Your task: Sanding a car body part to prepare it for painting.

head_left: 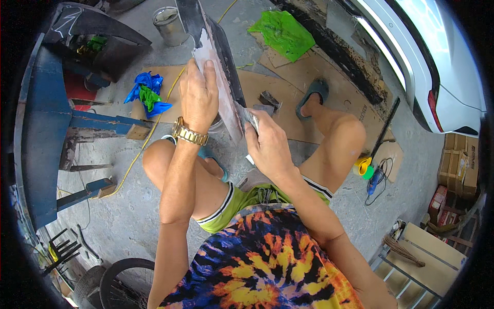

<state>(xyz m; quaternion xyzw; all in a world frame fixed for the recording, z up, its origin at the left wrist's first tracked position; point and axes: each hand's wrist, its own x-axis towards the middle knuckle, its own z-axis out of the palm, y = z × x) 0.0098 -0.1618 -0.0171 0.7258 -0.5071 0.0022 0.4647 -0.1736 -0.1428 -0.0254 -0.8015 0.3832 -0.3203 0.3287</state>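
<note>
A long, narrow dark panel (pixel 230 67) stands up between my knees, with a broad pale pinkish coat of filler (pixel 222 100) along its side. My left hand (pixel 199 98), a gold watch (pixel 189 133) on its wrist, grips the panel's left edge, thumb lying on the pale coat. Lower down on the right side, my right hand (pixel 268 144) is closed on a small greyish flat piece (pixel 249 118) pressed at the panel's edge. Whether that piece is a scraper or folded abrasive I cannot tell. The panel's far end runs out of view at the top.
Flattened cardboard (pixel 293 121) lies under my feet. Around it are an open can (pixel 170 26), a green plastic sheet (pixel 283 35), a blue plastic bag (pixel 148 92) and a yellow cord (pixel 154 126). A blue metal frame (pixel 46 134) stands left; a white car (pixel 437 51) stands right.
</note>
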